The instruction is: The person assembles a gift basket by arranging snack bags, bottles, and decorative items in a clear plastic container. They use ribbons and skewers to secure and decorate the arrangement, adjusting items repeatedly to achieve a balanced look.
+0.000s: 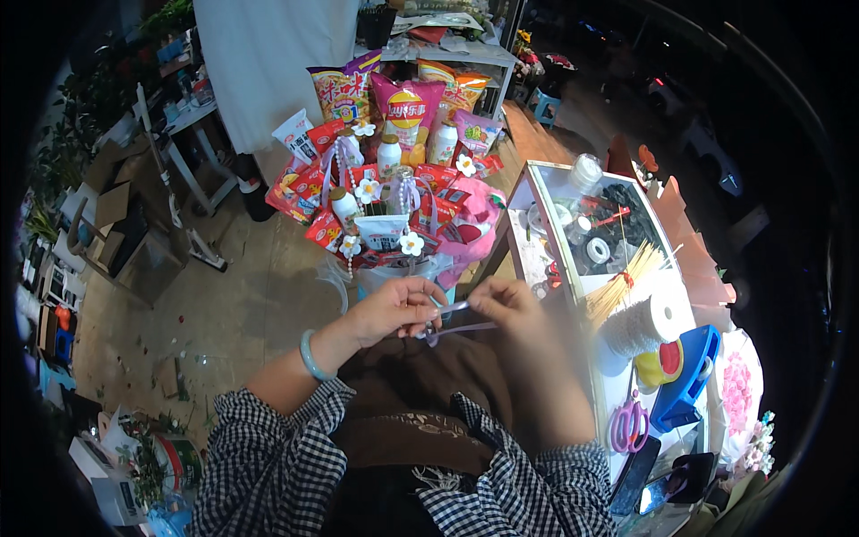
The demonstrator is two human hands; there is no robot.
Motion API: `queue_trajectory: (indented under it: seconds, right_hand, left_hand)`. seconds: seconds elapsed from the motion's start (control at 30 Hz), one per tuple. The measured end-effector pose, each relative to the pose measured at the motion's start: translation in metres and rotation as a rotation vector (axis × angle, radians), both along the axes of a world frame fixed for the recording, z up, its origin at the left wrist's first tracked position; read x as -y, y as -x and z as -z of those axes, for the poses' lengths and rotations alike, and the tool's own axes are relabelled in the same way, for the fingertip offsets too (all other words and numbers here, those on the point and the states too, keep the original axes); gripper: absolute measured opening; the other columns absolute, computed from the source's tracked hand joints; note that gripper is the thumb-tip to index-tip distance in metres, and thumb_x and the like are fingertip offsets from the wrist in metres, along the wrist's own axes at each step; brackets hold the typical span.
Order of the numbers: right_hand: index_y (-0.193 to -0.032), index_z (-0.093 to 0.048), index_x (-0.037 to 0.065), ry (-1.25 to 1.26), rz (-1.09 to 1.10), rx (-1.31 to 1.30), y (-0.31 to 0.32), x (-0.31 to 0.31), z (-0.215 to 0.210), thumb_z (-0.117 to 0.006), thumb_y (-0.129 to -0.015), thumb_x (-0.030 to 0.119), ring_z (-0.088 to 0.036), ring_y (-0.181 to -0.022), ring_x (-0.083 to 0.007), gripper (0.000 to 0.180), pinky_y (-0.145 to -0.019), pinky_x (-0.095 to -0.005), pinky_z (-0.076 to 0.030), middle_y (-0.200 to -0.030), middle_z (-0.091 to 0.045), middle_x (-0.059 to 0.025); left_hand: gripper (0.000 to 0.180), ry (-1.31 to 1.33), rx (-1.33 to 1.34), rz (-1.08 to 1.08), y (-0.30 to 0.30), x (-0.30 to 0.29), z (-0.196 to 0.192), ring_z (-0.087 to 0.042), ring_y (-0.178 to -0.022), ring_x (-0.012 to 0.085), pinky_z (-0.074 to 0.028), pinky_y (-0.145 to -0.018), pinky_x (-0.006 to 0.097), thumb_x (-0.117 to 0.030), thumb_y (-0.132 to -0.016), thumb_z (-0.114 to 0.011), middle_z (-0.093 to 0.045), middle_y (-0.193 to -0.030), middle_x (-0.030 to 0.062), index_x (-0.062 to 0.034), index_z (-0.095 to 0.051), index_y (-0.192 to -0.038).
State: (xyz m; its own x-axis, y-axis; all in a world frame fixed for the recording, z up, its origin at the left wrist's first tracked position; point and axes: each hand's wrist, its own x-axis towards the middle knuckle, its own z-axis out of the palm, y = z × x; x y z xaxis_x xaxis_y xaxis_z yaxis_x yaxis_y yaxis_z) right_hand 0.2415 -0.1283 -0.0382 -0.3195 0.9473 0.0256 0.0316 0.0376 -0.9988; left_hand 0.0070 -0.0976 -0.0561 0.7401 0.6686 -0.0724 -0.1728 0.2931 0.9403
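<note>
Above my lap, my left hand [400, 309] pinches a thin, shiny, pale lavender ribbon [465, 328], which has a loop or knot near the fingertips. My right hand [506, 302] holds another part of the same ribbon a short way to the right, with a short stretch running between the two hands. Just beyond them stands a large snack bouquet [383, 233]. It carries red snack packets, chip bags [408, 109], small white bottles [388, 156], white crochet flowers [412, 243], bead strings and lavender bows. Something pink and plush [470, 246] sits at its right side.
On my right, a glass-topped case [586, 277] bears a bundle of thin sticks [631, 282], a cord spool [646, 324], a blue tape dispenser [687, 376], purple scissors [629, 422] and phones [636, 470]. At left stand a wooden chair [125, 242] and a white table [183, 121].
</note>
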Motion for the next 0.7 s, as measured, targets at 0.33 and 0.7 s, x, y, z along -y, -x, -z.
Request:
queue_trajectory:
  seconds: [0.33,0.7]
  right_hand:
    - [-0.084,-0.064,0.001,-0.038,0.178,-0.108,-0.036,-0.007,-0.025,-0.066,-0.086,0.014,-0.040,-0.061,-0.0013,0.013,-0.055,-0.0197,-0.030,-0.068,-0.054,0.0062]
    - [-0.094,-0.064,-0.001,-0.059,0.098,-0.119,-0.044,0.004,-0.049,-0.065,-0.086,0.012,-0.044,-0.065,-0.0014,0.015,-0.057,-0.0174,-0.032,-0.074,-0.057,0.0045]
  left_hand:
    - [0.020,-0.147,-0.225,-0.016,-0.002,-0.014,-0.032,-0.048,-0.050,0.0022,-0.034,-0.041,0.016,-0.014,-0.088,-0.062,-0.064,-0.077,0.0029,0.0015,-0.064,-0.099]
    - [0.019,-0.244,-0.270,-0.076,0.012,-0.030,-0.076,-0.048,-0.049,0.0017,-0.033,-0.042,0.015,-0.017,-0.087,-0.064,-0.066,-0.077,0.0043,-0.0004,-0.065,-0.098]
